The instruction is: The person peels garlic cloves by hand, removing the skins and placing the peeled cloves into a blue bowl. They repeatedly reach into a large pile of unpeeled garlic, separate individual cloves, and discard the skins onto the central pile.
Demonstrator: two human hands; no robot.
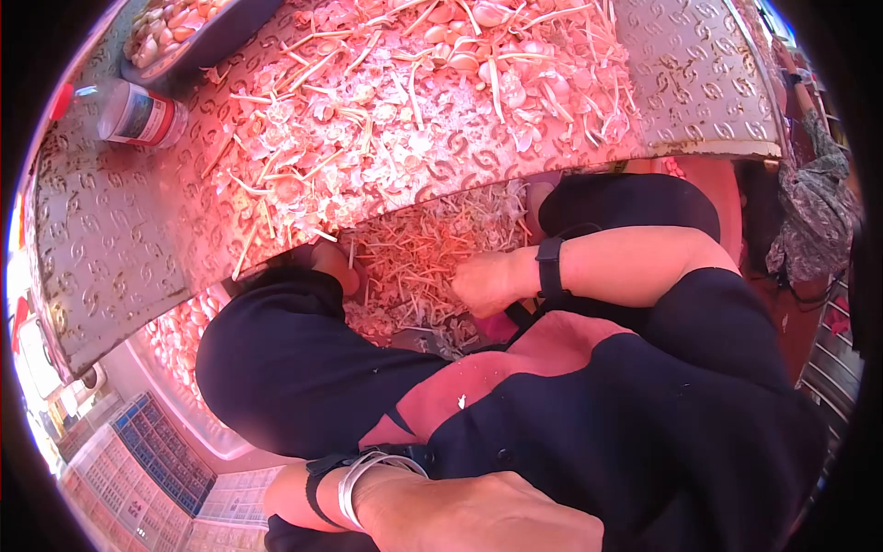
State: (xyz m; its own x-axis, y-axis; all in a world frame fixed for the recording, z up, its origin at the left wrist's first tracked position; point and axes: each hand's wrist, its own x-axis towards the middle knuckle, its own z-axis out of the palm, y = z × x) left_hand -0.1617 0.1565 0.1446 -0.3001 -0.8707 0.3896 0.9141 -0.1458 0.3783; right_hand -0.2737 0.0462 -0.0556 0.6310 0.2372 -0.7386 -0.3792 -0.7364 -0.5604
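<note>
My left hand point(487, 517), with silver bangles and a dark band at its wrist, is low in the view near my dark clothing; its fingers are hidden. Over my lap, my right hand point(489, 283) looks closed, knuckles outward, beside a heap of dry stems and skins point(418, 258) between my legs. Whatever it holds is hidden. A black band point(549, 267) circles its wrist. A pink item point(497, 327) shows just below this hand. Garlic bulbs, stalks and papery skins point(368, 120) lie across the metal table above.
The patterned metal table point(101, 230) ends in an edge over my knees. On it are a clear jar point(143, 115) and a dark basin point(198, 51) of cloves. At lower left stands a pale tub point(175, 396) of cloves. Grey patterned cloth point(814, 216) hangs at right.
</note>
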